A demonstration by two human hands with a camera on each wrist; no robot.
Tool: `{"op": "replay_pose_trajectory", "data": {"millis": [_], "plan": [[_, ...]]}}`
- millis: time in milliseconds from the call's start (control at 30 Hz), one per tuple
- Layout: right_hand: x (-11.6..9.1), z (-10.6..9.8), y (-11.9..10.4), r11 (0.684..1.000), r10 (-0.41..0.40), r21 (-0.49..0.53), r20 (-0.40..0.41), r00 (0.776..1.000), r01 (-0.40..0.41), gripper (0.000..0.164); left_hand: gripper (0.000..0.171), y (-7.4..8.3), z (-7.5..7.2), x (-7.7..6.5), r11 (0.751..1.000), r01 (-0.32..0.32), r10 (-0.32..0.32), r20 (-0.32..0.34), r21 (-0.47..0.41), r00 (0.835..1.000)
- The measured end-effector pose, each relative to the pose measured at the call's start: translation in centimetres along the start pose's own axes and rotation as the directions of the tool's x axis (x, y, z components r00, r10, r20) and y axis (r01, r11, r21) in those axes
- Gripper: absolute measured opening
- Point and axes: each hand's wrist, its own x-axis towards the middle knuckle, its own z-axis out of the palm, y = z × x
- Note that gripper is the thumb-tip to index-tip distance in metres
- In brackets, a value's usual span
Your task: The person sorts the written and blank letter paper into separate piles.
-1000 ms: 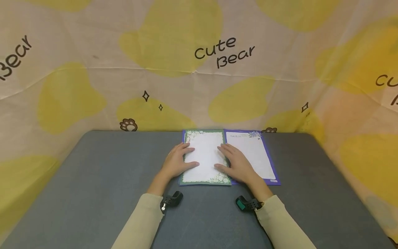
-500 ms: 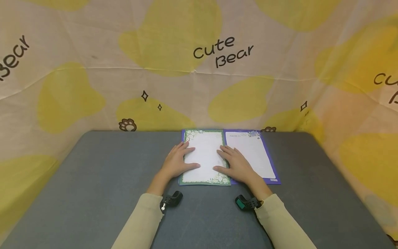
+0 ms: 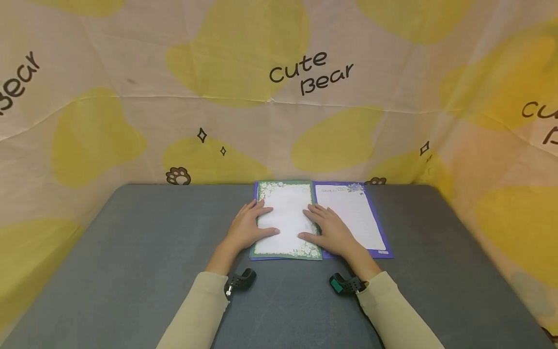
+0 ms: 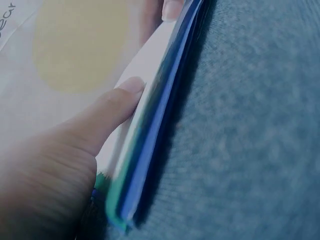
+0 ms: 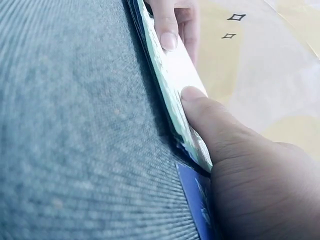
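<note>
A white sheet with a green floral border (image 3: 285, 218) lies on the table, on top of layers with blue-purple edges (image 4: 150, 150). My left hand (image 3: 245, 227) rests on its left side, thumb laid across the white part. On the opposite side, my right hand (image 3: 333, 230) rests with its fingers and thumb stretched over the right border. Partly under that hand lies a second white sheet with a purple border (image 3: 348, 213) and flowers at its top corner. Both thumbs press on the top sheet in the wrist views; the undersides of the hands are hidden.
The grey table (image 3: 152, 252) extends on both sides of the sheets. Behind it hangs a yellow-patterned cloth (image 3: 244, 63) with black lettering. Black wrist straps (image 3: 348, 285) sit at both cuffs.
The green-bordered sheet has shifted very slightly left, and a little more of the blue-purple layer shows at its lower left. Both hands stay almost in place on it.
</note>
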Motion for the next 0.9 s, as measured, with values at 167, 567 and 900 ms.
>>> {"op": "replay_pose_trajectory", "data": {"millis": [167,567,900], "plan": [[-0.01,0.12,0.1,1.0,0.006,0.017,-0.067,0.998,-0.004,0.071,0.062,0.04,-0.11,-0.06,0.999,0.01,-0.011,-0.017,-0.042,1.0],[0.26,-0.01,-0.12,0.979,0.15,0.186,-0.371,0.916,-0.084,0.049,0.051,-0.35,0.07,-0.06,0.988,-0.072,0.057,-0.109,-0.14,0.992],[0.08,0.11,-0.55,0.846,0.253,0.532,-0.331,0.909,-0.041,0.038,0.052,0.23,0.16,-0.03,0.967,-0.194,0.173,-0.135,-0.165,0.976]]}}
